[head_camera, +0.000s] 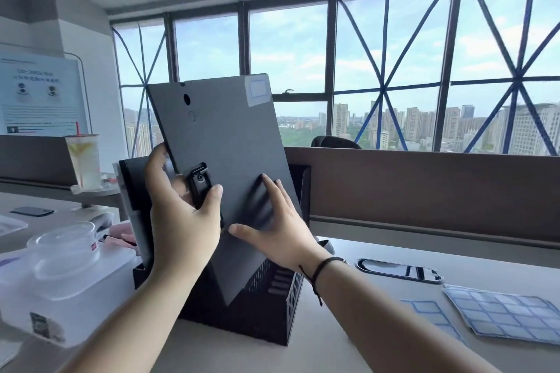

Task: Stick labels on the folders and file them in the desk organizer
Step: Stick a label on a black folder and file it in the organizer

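While left hand (181,221) grips the labelled folder (224,142) tilted over the desk organizer (266,306), right hand (272,221) fingers lie flat on it.

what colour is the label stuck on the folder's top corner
White with a blue border: the label on the dark grey folder, seen in the head view.

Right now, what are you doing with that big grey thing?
A person is filing a dark grey folder that already has a label stuck on its top corner. The left hand grips its edge by the black clip, and the right hand rests flat on its cover. The tilted folder's bottom corner sits low in front of the black mesh desk organizer. Label sheets lie on the desk.
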